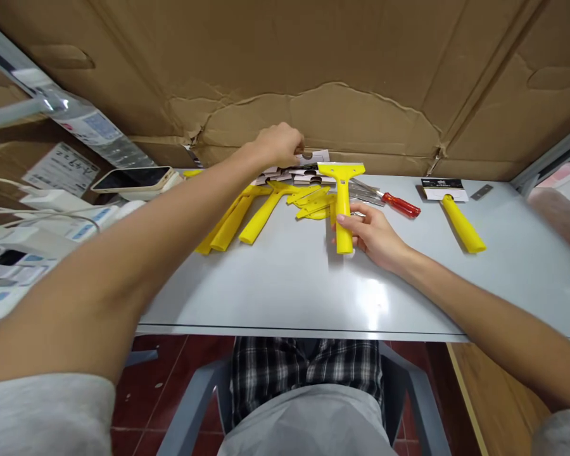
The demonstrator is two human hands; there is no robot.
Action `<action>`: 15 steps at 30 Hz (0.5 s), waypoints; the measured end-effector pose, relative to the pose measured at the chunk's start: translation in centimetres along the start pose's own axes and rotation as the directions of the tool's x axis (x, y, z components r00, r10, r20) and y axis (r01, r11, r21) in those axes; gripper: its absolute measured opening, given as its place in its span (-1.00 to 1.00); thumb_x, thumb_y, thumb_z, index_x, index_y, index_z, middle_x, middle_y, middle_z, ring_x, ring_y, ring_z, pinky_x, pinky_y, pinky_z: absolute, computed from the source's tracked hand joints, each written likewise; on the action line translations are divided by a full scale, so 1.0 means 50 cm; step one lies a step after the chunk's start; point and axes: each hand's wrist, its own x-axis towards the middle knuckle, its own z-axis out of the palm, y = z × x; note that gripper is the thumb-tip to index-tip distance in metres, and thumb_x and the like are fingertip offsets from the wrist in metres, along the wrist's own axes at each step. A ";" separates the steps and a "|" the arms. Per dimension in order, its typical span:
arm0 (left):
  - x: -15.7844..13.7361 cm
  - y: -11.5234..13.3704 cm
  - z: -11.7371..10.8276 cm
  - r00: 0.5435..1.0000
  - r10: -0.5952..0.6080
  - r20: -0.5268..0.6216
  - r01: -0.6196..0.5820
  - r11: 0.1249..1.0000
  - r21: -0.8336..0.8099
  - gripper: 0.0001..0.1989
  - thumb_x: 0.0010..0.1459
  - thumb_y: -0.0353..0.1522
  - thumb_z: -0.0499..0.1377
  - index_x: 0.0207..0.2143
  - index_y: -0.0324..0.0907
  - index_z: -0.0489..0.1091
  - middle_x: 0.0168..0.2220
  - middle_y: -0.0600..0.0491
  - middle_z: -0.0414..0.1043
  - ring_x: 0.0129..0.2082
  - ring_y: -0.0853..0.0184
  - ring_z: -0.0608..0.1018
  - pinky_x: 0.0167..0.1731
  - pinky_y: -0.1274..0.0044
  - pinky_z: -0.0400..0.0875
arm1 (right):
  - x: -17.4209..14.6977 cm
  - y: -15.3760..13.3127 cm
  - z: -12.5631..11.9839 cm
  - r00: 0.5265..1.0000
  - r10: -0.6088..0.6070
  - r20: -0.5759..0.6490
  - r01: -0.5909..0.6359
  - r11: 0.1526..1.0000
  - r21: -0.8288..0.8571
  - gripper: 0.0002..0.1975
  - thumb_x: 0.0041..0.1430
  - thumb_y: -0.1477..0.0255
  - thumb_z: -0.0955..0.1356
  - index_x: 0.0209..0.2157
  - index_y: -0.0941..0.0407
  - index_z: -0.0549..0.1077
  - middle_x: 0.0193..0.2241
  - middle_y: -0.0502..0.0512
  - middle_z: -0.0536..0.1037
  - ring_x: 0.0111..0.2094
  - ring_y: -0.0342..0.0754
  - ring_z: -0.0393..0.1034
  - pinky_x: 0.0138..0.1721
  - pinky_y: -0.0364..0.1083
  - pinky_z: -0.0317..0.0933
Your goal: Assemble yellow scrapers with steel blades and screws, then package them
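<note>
My right hand [377, 235] grips a yellow scraper [342, 202] by its handle and holds it upright, blade end up, above the table. Reaching across to the back, my left hand [280, 144] has its fingers bent down at a pile of printed cards [318, 158]; whether it pinches one is hidden. Several yellow scraper handles [261, 218] lie to the left of the scraper. Small flat yellow pieces [313, 204] form a heap just behind it. Another yellow scraper [463, 225] lies at the right with a black and white card around its head.
A screwdriver with a red handle [401, 206] and a loose metal blade [481, 192] lie on the white table [275, 291]. Cardboard [323, 76] walls off the back. At left are a phone [133, 180], a plastic bottle [95, 130] and white boxes with cables [42, 234].
</note>
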 end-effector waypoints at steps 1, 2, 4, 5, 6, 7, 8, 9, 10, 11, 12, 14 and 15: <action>0.007 0.004 0.004 1.000 0.001 0.015 -0.002 0.996 0.088 -0.60 0.10 -0.32 0.47 0.02 -0.15 0.70 0.03 -0.13 0.66 0.12 -0.03 0.58 0.17 0.25 0.39 | -0.001 -0.001 0.001 1.000 0.004 -0.002 -0.004 1.000 0.002 -0.02 -0.26 -0.07 0.70 0.03 0.15 0.31 -0.06 0.17 0.60 -0.24 -0.10 0.58 -0.27 -0.13 0.50; 0.011 0.009 0.006 1.000 -0.004 0.017 0.001 0.989 0.146 -0.63 0.13 -0.32 0.45 0.01 -0.16 0.71 0.05 -0.17 0.66 0.13 -0.08 0.59 0.15 0.23 0.40 | -0.002 -0.002 0.002 1.000 0.008 -0.006 -0.008 1.000 0.006 0.00 -0.29 -0.07 0.71 0.03 0.16 0.31 -0.06 0.17 0.60 -0.25 -0.10 0.58 -0.28 -0.13 0.50; 0.012 0.014 0.001 1.000 -0.009 -0.016 0.012 0.981 0.196 -0.69 0.19 -0.32 0.40 -0.02 -0.16 0.72 0.05 -0.19 0.66 0.12 -0.11 0.60 0.12 0.20 0.41 | -0.002 -0.004 0.003 1.000 0.012 -0.014 -0.012 1.000 0.015 0.03 -0.34 -0.08 0.71 0.02 0.16 0.30 -0.07 0.17 0.60 -0.25 -0.10 0.58 -0.30 -0.14 0.49; 0.011 0.014 -0.003 0.999 0.001 -0.034 0.006 0.979 0.202 -0.72 0.21 -0.31 0.38 -0.03 -0.15 0.73 0.04 -0.17 0.66 0.11 -0.10 0.60 0.11 0.19 0.41 | -0.002 -0.005 0.004 1.000 0.013 -0.014 -0.013 1.000 0.020 0.04 -0.36 -0.08 0.71 0.03 0.16 0.31 -0.08 0.16 0.60 -0.26 -0.09 0.58 -0.30 -0.13 0.49; 0.008 0.013 -0.007 0.998 0.020 -0.051 -0.009 0.979 0.202 -0.73 0.23 -0.31 0.36 -0.04 -0.13 0.72 0.03 -0.14 0.67 0.11 -0.06 0.59 0.11 0.21 0.41 | -0.002 -0.005 0.004 1.000 0.015 -0.013 -0.014 1.000 0.024 0.04 -0.37 -0.08 0.71 0.03 0.16 0.31 -0.09 0.15 0.59 -0.26 -0.09 0.58 -0.29 -0.13 0.49; 0.006 0.011 -0.010 0.997 0.049 -0.064 -0.036 0.979 0.199 -0.72 0.25 -0.31 0.35 -0.02 -0.12 0.71 0.03 -0.11 0.67 0.11 -0.01 0.57 0.11 0.23 0.41 | -0.001 -0.004 0.005 1.000 0.016 -0.011 -0.015 1.000 0.024 0.04 -0.38 -0.08 0.72 0.02 0.16 0.31 -0.11 0.15 0.59 -0.26 -0.10 0.57 -0.28 -0.12 0.50; 0.004 0.009 -0.011 0.994 0.084 -0.071 -0.068 0.978 0.197 -0.71 0.26 -0.30 0.33 0.01 -0.12 0.70 0.04 -0.09 0.67 0.11 0.03 0.56 0.11 0.26 0.41 | -0.001 -0.004 0.005 1.000 0.015 -0.009 -0.015 1.000 0.021 0.04 -0.37 -0.07 0.72 0.02 0.16 0.32 -0.12 0.14 0.59 -0.26 -0.10 0.57 -0.27 -0.12 0.51; 0.002 0.007 -0.010 0.991 0.115 -0.072 -0.099 0.976 0.196 -0.68 0.27 -0.30 0.32 0.05 -0.13 0.68 0.07 -0.09 0.67 0.12 0.06 0.56 0.11 0.28 0.41 | -0.001 -0.003 0.005 1.000 0.013 -0.008 -0.013 1.000 0.015 0.02 -0.36 -0.06 0.72 0.02 0.16 0.33 -0.12 0.15 0.59 -0.25 -0.11 0.57 -0.26 -0.12 0.51; 0.000 0.007 -0.007 0.989 0.135 -0.060 -0.121 0.972 0.201 -0.64 0.27 -0.30 0.31 0.09 -0.14 0.67 0.10 -0.11 0.66 0.12 0.05 0.56 0.10 0.29 0.42 | -0.001 -0.003 0.004 1.000 0.010 -0.008 -0.010 1.000 0.008 0.01 -0.35 -0.06 0.72 0.02 0.16 0.34 -0.12 0.15 0.59 -0.25 -0.12 0.56 -0.26 -0.12 0.51; 0.000 0.008 -0.002 0.989 0.142 -0.045 -0.129 0.968 0.213 -0.60 0.27 -0.31 0.30 0.13 -0.17 0.65 0.13 -0.15 0.64 0.12 0.02 0.58 0.09 0.27 0.43 | -0.001 -0.003 0.004 1.000 0.007 -0.012 -0.006 1.000 0.004 0.00 -0.35 -0.05 0.72 0.02 0.16 0.34 -0.12 0.15 0.58 -0.25 -0.12 0.55 -0.27 -0.13 0.50; 0.000 0.010 0.003 0.990 0.136 -0.027 -0.126 0.965 0.230 -0.56 0.25 -0.32 0.30 0.17 -0.19 0.64 0.15 -0.19 0.63 0.13 -0.03 0.60 0.09 0.25 0.45 | -0.001 -0.003 0.004 1.000 0.005 -0.019 -0.005 1.000 0.004 0.00 -0.35 -0.05 0.72 0.02 0.16 0.35 -0.12 0.15 0.58 -0.25 -0.13 0.55 -0.28 -0.14 0.50; 0.002 0.016 0.013 0.992 0.126 -0.007 -0.119 0.953 0.280 -0.55 0.27 -0.37 0.24 0.18 -0.22 0.65 0.17 -0.25 0.63 0.15 -0.10 0.61 0.12 0.20 0.46 | -0.002 -0.003 0.005 0.999 0.003 -0.033 -0.002 1.000 0.014 0.02 -0.38 -0.06 0.72 0.02 0.16 0.34 -0.12 0.14 0.58 -0.25 -0.14 0.54 -0.29 -0.14 0.49; 0.003 0.018 0.016 0.993 0.118 -0.007 -0.110 0.948 0.300 -0.55 0.29 -0.40 0.20 0.17 -0.22 0.66 0.16 -0.26 0.64 0.14 -0.11 0.62 0.13 0.17 0.47 | -0.002 -0.003 0.005 0.999 0.004 -0.038 -0.003 1.000 0.019 0.03 -0.39 -0.06 0.72 0.02 0.16 0.33 -0.12 0.13 0.58 -0.25 -0.14 0.54 -0.29 -0.14 0.49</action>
